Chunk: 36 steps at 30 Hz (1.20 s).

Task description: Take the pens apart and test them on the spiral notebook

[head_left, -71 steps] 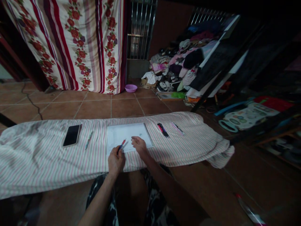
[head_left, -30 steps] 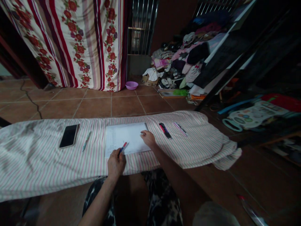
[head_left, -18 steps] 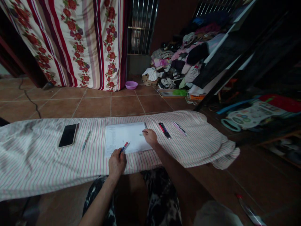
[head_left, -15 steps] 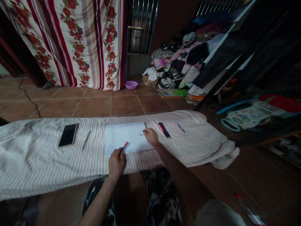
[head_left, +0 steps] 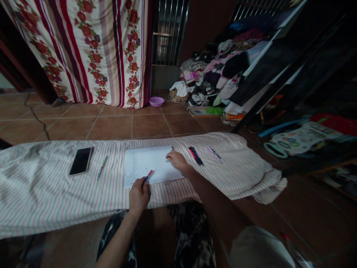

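A spiral notebook (head_left: 156, 158) lies on the striped cloth, its coil along the right edge and faint writing down the left of its white page. My left hand (head_left: 138, 195) is at the page's lower edge, closed around a red and blue pen (head_left: 148, 176) whose red end points up and away. My right hand (head_left: 178, 160) rests on the right part of the page, fingers stretched to the left and nothing visible in them. It hides part of the coil. Beyond it lie a group of dark and red pens (head_left: 196, 156) and a pair of pink and dark pens (head_left: 214, 153).
The striped cloth (head_left: 61, 197) covers a long low surface. A phone (head_left: 81, 161) and a pale green pen (head_left: 102, 167) lie at the left. On the tiled floor are a purple basin (head_left: 156, 101) and a heap of clothes (head_left: 214, 70). A floral curtain (head_left: 111, 52) hangs behind.
My right hand has moved slightly left and flattened onto the page, covering a small green mark seen before. My left hand keeps the pen in nearly the same place.
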Motion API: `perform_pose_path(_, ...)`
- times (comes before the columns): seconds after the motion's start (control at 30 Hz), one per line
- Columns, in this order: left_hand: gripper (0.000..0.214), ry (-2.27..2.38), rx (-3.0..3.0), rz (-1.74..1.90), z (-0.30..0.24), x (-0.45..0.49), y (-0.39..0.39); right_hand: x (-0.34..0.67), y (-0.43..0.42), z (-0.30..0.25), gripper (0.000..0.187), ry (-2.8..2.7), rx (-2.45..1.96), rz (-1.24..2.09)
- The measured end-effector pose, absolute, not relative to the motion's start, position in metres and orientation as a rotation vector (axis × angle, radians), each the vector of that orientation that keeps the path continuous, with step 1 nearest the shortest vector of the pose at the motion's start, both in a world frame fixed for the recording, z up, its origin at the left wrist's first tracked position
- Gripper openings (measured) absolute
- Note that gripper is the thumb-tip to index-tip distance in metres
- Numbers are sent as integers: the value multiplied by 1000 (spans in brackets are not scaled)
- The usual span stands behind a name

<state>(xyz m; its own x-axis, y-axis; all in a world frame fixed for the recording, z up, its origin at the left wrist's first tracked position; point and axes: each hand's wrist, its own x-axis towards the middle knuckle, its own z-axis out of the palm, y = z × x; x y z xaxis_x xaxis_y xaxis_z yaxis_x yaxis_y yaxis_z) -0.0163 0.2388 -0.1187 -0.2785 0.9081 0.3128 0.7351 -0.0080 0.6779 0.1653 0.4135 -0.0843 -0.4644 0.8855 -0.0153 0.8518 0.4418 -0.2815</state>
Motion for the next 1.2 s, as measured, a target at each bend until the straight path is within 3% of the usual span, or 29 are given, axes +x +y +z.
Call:
perform_pose_path(0.77,30,2061,1718,1157,-117,-15,239,166,430,-90,20,-2682,-1439,440)
perform_pose_path(1.2,32,2055,1735,1140,-119,-16,239,166,418,-88,15,-2202,-1495,652)
